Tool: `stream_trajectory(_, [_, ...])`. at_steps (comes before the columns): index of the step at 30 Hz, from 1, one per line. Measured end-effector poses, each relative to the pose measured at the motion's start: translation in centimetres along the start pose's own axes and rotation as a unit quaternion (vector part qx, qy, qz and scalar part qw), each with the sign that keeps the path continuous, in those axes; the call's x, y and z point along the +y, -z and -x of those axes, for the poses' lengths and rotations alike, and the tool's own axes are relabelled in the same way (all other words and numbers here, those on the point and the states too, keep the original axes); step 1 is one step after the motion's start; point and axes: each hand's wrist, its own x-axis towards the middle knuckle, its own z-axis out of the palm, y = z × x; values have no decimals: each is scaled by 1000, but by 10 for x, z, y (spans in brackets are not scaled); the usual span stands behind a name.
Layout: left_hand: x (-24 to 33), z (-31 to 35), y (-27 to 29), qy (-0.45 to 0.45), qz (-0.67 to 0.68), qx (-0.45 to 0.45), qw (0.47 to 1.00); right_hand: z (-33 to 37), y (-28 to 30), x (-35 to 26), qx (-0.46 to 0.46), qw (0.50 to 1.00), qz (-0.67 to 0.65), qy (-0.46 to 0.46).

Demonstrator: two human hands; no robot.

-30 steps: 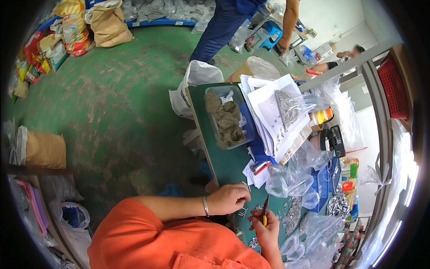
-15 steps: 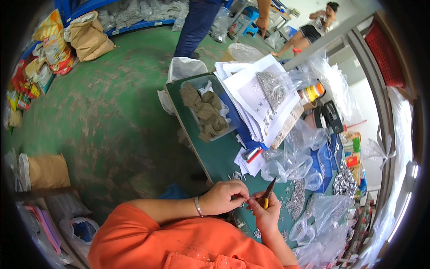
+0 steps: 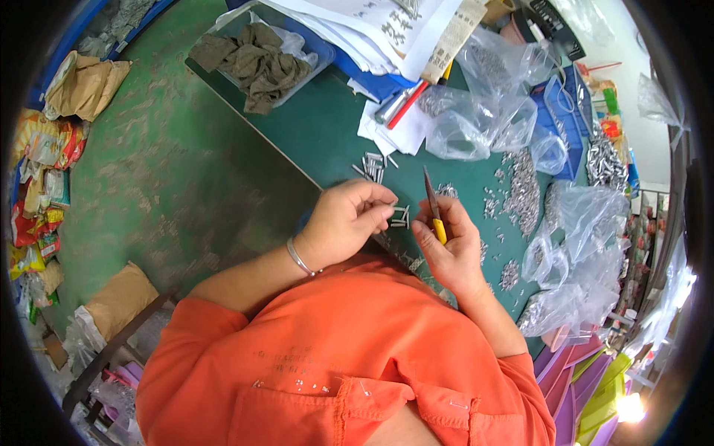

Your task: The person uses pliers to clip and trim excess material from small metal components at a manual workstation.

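Observation:
My left hand, with a bracelet at the wrist, is held in a pinch above the near edge of the green table. What lies between its thumb and forefinger is too small to make out. My right hand grips a pointed tool with a dark blade and yellow handle, its tip directed away from me. Several slim metal pins lie between the two hands. Beyond the left fingertips is a small heap of similar pins.
Small metal pieces are scattered to the right, beside clear plastic bags and a blue bin. Farther off are a tub with brown cloth, stacked papers, and a red-and-silver cylindrical object. Green floor shows at left.
The view has tilted down toward the table and my body. My hands have moved apart from nearly touching, with the yellow-handled tool still in the right one.

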Motion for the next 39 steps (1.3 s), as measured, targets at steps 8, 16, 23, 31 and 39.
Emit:
stream_trajectory(8, [9,-3,-6,43,17,14,999,11,21,-1,-42,969,238,59])
stream_trajectory(16, [11,-4,-14,57,47,25,997,10,26,8,-60,953,278,101])
stream_trajectory(23, [13,-4,-15,32,15,26,999,9,27,11,-54,965,238,93])
stream_trajectory(31, [-1,-13,-7,-231,-335,24,913,14,38,22,3,995,101,-14])
stream_trajectory(39, [-16,-18,-17,-276,-418,-4,866,17,40,21,8,995,95,-18])
